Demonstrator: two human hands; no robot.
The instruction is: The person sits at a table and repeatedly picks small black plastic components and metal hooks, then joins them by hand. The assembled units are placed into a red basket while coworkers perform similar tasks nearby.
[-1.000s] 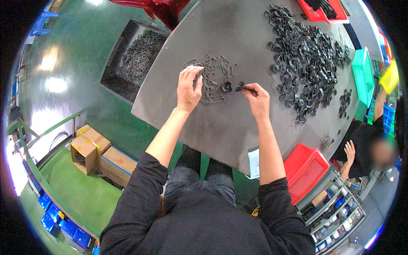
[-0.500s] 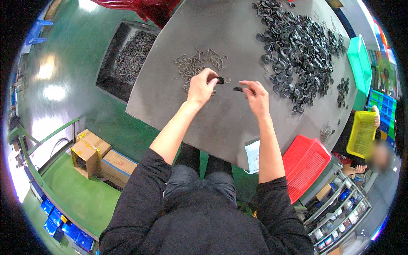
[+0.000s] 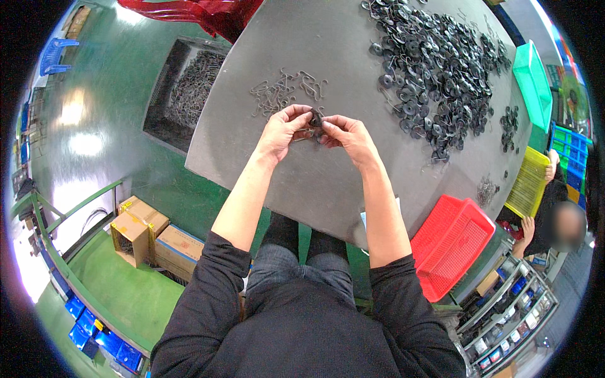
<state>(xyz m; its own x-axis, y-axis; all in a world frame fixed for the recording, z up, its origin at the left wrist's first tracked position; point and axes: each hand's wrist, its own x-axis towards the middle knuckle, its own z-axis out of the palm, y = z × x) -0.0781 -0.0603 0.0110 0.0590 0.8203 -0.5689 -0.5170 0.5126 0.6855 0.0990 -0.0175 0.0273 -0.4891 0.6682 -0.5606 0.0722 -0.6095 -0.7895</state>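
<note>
Two narrow pinches, left hand (image 3: 278, 134) and right hand (image 3: 357, 142), on small black parts (image 3: 316, 118). Working over grey table (image 3: 315, 189), near loose wire hooks (image 3: 280, 92).

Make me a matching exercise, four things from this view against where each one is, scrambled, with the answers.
Things:
1. Black piece
2. Yellow basket
3. Dark bin
4. Wire hook cluster

Places:
A. Beyond the table's left edge
B. On the tabletop
C. In the left hand
D. Held by a co-worker

Pairs: 1-C, 2-D, 3-A, 4-B.
</note>
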